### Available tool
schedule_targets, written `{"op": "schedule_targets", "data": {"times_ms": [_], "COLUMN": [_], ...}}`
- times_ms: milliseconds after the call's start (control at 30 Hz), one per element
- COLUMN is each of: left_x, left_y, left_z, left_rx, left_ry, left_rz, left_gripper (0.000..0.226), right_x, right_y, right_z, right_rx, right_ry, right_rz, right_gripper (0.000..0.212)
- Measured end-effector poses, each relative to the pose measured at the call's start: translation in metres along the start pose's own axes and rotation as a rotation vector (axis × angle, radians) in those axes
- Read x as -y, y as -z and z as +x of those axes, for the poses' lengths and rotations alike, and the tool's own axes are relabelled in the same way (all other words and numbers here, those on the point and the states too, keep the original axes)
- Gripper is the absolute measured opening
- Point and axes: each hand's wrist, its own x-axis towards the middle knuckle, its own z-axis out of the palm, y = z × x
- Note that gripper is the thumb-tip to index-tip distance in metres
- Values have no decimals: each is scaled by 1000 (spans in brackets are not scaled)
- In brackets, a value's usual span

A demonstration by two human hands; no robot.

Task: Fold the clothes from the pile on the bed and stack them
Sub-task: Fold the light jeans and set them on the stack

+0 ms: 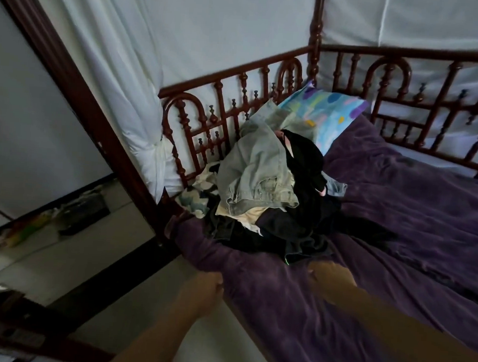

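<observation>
Purple blanket (398, 218) covers the bed, and the dim light hides most of its folds. Both hands are smeared by blur. The right hand (329, 278) is only a soft brown shape above the blanket, so I cannot tell if its fingers are straight or bent. The left hand (203, 293) is at the near edge of the bed; its fingers seem curled, but I cannot tell if they hold the blanket edge or nothing. The lower part of the pile of clothes (272, 205) is dark, and the single pieces there are hard to separate. On top lies a pale denim garment (255, 168), crumpled, with a seam and a hem showing. Black garments (306, 157) lie beside and under it, a cream piece (247, 215) comes out below it, and a patterned cloth (200, 198) is at the left side. The pile sits at the head of the bed, against the wooden railing (223, 104) and touching a coloured pillow (328, 116). It lies beyond both hands: the right hand is near its front edge but apart from it, and the left hand is farther away.
</observation>
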Motion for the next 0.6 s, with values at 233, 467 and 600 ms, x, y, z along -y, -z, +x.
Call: {"op": "schedule_targets", "data": {"times_ms": [233,467,600], "left_x": [45,83,89], "left_y": [43,66,73], "left_z": [108,224,316], "left_rx": [34,88,85], "left_ry": [67,27,-147], "left_rz": [-47,-23,-10], "left_gripper": [28,24,20], "right_x": [16,29,20], "right_y": [20,26,18], "right_z": [126,221,277], "right_rx": [40,82,95], "right_ry": [-82,-169,-339], "right_rz": [50,90,144], "right_gripper": [24,29,38]}}
